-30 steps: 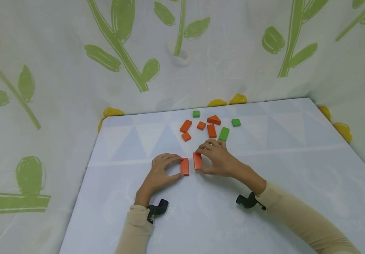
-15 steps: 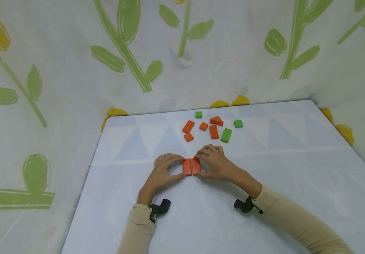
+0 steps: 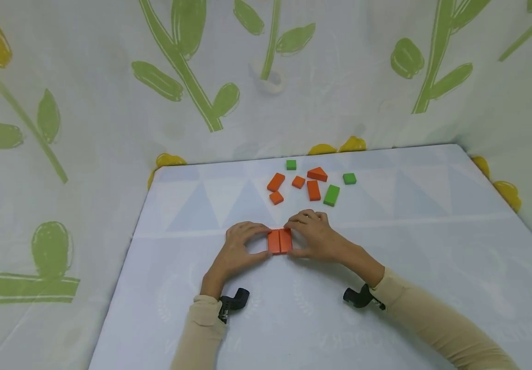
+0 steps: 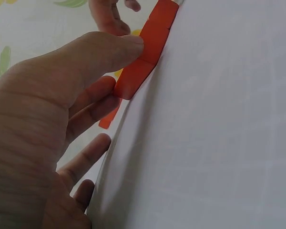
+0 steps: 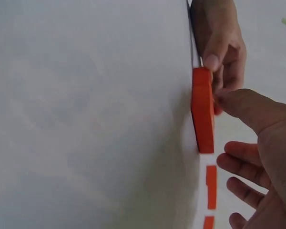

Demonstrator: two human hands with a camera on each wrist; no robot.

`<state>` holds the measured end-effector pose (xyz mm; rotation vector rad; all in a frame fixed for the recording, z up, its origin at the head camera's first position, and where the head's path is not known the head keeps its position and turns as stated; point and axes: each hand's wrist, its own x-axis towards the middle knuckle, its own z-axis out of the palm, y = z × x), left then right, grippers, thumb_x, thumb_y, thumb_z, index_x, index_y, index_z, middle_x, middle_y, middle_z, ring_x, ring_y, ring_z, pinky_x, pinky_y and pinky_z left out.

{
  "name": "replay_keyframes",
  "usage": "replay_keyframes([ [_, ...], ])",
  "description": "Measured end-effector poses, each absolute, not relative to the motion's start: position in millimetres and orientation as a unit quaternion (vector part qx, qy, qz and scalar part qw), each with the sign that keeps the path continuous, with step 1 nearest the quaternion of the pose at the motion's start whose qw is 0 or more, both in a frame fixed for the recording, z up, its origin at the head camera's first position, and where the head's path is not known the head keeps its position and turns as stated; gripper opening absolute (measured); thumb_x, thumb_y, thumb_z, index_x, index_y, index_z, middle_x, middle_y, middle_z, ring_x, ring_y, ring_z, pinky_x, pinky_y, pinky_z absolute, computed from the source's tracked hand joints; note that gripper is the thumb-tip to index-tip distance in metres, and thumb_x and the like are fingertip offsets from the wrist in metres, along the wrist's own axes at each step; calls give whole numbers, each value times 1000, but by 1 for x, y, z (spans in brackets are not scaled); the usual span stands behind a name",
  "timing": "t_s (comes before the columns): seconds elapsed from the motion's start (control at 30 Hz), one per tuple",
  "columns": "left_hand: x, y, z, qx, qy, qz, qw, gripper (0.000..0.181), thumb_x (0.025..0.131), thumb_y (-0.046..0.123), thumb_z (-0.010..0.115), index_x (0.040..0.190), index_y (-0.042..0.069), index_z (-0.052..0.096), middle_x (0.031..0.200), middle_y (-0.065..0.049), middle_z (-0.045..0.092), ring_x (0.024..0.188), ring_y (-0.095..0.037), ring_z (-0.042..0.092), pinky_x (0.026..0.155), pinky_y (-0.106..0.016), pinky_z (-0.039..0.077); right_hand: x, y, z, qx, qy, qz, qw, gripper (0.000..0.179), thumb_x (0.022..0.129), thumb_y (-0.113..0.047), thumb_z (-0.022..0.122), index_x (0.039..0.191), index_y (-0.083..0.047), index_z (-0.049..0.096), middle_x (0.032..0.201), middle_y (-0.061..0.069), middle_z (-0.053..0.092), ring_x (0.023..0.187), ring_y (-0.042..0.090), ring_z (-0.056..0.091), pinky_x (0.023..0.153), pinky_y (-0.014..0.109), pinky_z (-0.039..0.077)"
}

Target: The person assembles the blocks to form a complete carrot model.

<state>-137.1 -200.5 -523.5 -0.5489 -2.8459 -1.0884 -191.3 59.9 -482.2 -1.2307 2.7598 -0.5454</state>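
Two orange rectangular blocks lie side by side on the table, long sides together with a thin seam between them. My left hand (image 3: 240,249) holds the left orange block (image 3: 273,242) by its two ends, thumb at the near end and fingers at the far end. Mirroring it, my right hand (image 3: 315,239) grips the right orange block (image 3: 286,241) the same way. In the left wrist view the left thumb (image 4: 126,47) presses on an orange block face (image 4: 136,74). The right wrist view shows the right thumb (image 5: 233,102) beside the orange pair (image 5: 203,112).
Beyond the hands lie loose blocks: orange rectangles (image 3: 313,190), small orange squares (image 3: 276,198), an orange triangle (image 3: 317,174), a green rectangle (image 3: 332,195) and small green blocks (image 3: 349,179). The pale table (image 3: 191,267) meets a flower-patterned cloth (image 3: 108,103) at its back edge.
My right hand has brought its orange block left and nearer, closing the gap to the left block. The left hand keeps its grip almost in place. The loose blocks stay put.
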Motion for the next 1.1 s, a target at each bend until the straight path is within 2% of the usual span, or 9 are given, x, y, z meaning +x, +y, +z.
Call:
replay_keyframes([
  [0.27, -136, -202, -522, -163, -922, -352, 13, 49, 83, 44, 77, 129, 31, 66, 131, 12, 60, 132, -18, 41, 114, -50, 19, -237, 81, -468, -329, 929, -167, 24, 57, 84, -38, 81, 132, -12, 63, 135, 8, 56, 128, 30, 40, 95, 53, 31],
  [0.53, -136, -201, -523, -171, -918, -358, 14, 49, 83, 44, 77, 129, 30, 65, 131, 13, 60, 132, -17, 42, 114, -50, 19, -278, 102, -469, -279, 949, -144, 32, 66, 87, -34, 78, 142, -10, 53, 147, 14, 48, 134, 37, 33, 102, 60, 26],
  [0.87, -136, -201, -524, -179, -916, -358, 19, 49, 83, 45, 77, 129, 31, 65, 131, 13, 60, 131, -18, 42, 112, -50, 21, -299, 102, -473, -268, 954, -117, 74, 67, 88, -33, 78, 145, -10, 51, 149, 11, 48, 137, 37, 29, 104, 61, 23],
  [1.1, -136, -200, -527, -174, -915, -362, 27, 49, 82, 45, 79, 128, 32, 66, 130, 16, 60, 131, -16, 42, 113, -49, 20, -301, 102, -471, -274, 951, -129, 67, 61, 86, -32, 80, 138, -8, 58, 142, 12, 54, 137, 37, 31, 103, 60, 24],
])
